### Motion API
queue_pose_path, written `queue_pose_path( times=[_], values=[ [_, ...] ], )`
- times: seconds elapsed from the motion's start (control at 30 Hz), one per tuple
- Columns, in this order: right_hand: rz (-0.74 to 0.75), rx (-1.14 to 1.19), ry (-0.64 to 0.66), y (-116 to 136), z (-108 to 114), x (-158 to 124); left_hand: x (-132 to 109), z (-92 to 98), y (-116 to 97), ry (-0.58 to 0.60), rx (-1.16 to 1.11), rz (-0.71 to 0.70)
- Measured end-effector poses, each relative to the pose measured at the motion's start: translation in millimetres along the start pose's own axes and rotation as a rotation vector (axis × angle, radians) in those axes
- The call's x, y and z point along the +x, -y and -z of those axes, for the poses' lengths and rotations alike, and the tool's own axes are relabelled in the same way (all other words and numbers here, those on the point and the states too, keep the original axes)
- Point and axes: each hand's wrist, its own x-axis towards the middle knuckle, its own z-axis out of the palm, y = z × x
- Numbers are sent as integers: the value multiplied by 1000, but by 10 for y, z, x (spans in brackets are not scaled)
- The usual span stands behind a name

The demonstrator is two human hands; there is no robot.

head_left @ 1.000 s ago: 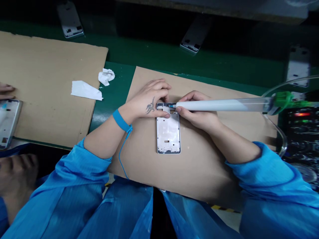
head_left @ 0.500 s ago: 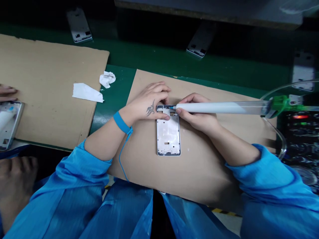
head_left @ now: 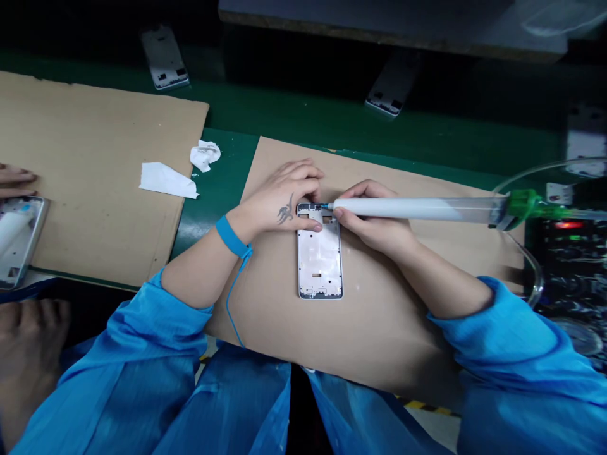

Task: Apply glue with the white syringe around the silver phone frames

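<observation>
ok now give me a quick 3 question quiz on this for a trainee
1. Which hand holds the white-filled syringe?
2. True or false: the blue wrist strap is on the right wrist.
3. The syringe tip is at which part of the metal phone frame: a) far end, b) middle, c) near end?

Key: 1 right hand; 2 false, it is on the left wrist; 3 a

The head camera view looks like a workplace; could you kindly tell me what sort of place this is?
Most likely a phone assembly line in an electronics factory: a phone frame lies on cardboard, a dispensing syringe reaches it, and the person wears a blue antistatic wrist strap.
</observation>
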Motion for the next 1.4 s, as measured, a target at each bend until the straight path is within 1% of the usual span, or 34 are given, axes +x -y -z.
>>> queue_pose_path(
  times=[0.2,0.47,0.8,0.97,1.17,1.4],
  values=[
    [3,7,-10,-3,-2,-3,4,24,-16,11,10,2],
    [9,14,35,-16,0,-2,6,42,-39,32,-1,26],
    [39,-7,48,6,3,8,-4,44,-66,17,-7,15],
    [41,7,38,23,-8,-6,2,43,-60,22,13,11],
    [1,-4,10,22,3,-12,4,45,-39,28,5,14],
    [-11,-20,-1,34,8,-17,-5,53,-69,33,-7,19]
  ],
)
